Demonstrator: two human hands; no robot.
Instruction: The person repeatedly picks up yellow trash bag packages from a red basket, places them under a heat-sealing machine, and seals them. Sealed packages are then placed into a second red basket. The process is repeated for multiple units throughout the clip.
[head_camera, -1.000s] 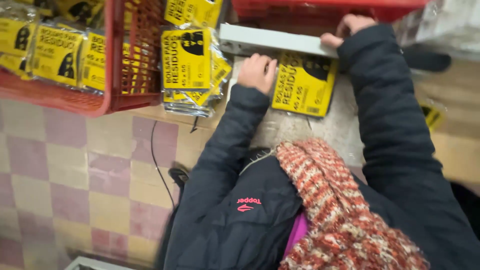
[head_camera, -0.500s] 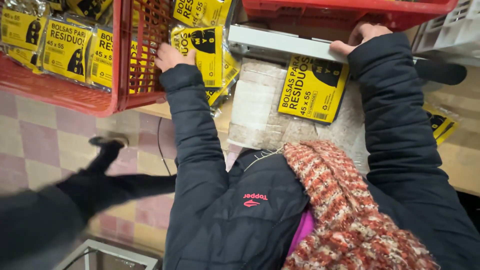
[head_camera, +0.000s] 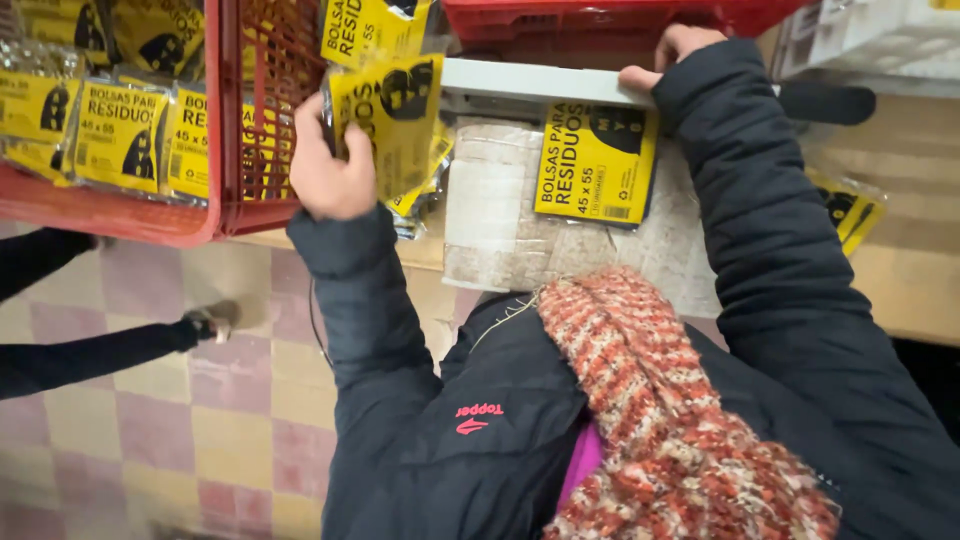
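My left hand (head_camera: 330, 165) grips a stack of yellow bag packets (head_camera: 392, 125) beside the wall of a red plastic crate (head_camera: 262, 140). My right hand (head_camera: 668, 55) rests on the top edge of a grey-white flat bar (head_camera: 540, 82) under another red crate (head_camera: 600, 22). One yellow packet (head_camera: 595, 162) lies flat on the pale work surface (head_camera: 500, 215) between my arms. Both sleeves are dark padded jacket; a red and white knitted scarf (head_camera: 670, 420) hangs below.
The left red crate holds several more yellow packets (head_camera: 120, 135). Another yellow packet (head_camera: 850, 210) lies on the wooden counter at right. A white crate (head_camera: 880, 35) stands top right. Someone's dark legs and shoe (head_camera: 205, 322) stand on the checkered floor at left.
My left hand has closed around the yellow packets and drawn them slightly right and down from the crate. The other person's legs have shifted left. My right hand stays on the bar.
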